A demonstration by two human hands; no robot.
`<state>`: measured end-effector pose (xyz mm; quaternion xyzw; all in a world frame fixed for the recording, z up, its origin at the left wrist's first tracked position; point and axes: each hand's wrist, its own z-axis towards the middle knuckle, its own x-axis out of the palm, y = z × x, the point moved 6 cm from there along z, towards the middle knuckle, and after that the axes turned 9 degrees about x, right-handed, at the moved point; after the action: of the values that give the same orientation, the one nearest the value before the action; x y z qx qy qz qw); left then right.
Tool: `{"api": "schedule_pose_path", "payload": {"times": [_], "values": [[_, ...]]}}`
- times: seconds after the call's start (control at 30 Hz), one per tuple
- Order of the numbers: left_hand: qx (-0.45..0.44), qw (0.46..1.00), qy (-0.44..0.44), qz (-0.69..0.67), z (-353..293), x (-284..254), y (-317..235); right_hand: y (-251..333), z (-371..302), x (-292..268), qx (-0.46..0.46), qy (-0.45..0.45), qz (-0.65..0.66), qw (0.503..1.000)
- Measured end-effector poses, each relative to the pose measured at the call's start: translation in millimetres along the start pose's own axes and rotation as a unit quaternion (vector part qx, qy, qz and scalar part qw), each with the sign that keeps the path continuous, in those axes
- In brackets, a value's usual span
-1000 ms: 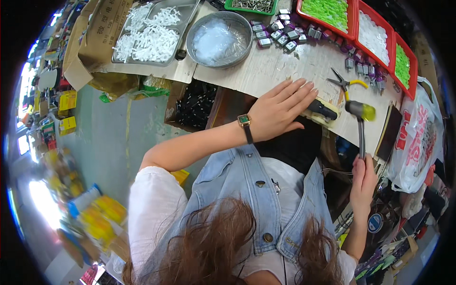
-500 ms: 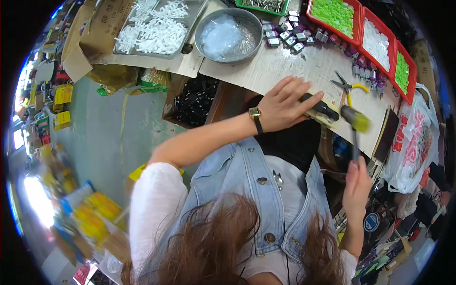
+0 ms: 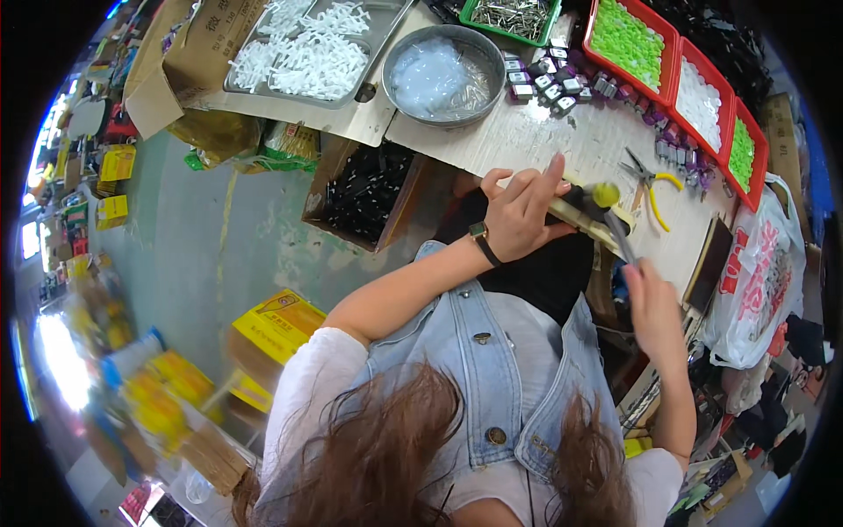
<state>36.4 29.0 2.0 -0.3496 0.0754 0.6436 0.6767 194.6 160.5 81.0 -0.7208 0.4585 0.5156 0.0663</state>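
Observation:
My right hand (image 3: 654, 307) is closed around the thin handle of a small mallet (image 3: 604, 195) with a dark and yellow-green head. The mallet head is over a black elongated part (image 3: 571, 193) at a pale wooden strip (image 3: 588, 222) by the table's near edge. My left hand (image 3: 525, 215), with a watch on its wrist, steadies the black part, thumb low along the strip and one finger pointing up. Its grip is partly hidden. Right of the strip lie pliers (image 3: 654, 180) with yellow handles.
On the table (image 3: 492, 149) stand a metal tray of white plastic pieces (image 3: 320, 97), a round metal bowl (image 3: 492, 110), a green tray of metal pins (image 3: 514, 19) and red trays (image 3: 674, 66) of green and white caps. Small purple-and-silver parts (image 3: 553, 83) lie between. A box of black parts (image 3: 369, 193) sits below.
The mallet head has swung left, in over the black part, and my right hand has moved up and left with it. My left hand has shifted slightly, one finger now raised.

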Motion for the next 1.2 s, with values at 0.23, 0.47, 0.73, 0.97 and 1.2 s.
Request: {"api": "schedule_pose_path", "payload": {"times": [0.23, 0.47, 0.73, 0.97, 1.2], "values": [[0.106, 0.966, 0.233, 0.032, 36, 18, -51, -69, 123, -130, 0.008, -0.41, -0.118, 0.905], [0.151, 0.939, 0.282, -0.129, 52, 58, -53, -70, 169, -134, -0.03, -0.442, -0.309, 0.841], [-0.064, 0.927, 0.104, -0.355, 92, 11, -18, -39, 99, -19, -0.052, -0.2, -0.064, 0.976], [-0.083, 0.899, -0.135, -0.408, 36, -4, 40, -25, 112, -19, 0.102, -0.178, 0.019, 0.979], [-0.474, 0.582, -0.216, -0.625, 45, -21, 49, 47, 90, -48, -0.205, -0.145, 0.095, 0.963]]}}
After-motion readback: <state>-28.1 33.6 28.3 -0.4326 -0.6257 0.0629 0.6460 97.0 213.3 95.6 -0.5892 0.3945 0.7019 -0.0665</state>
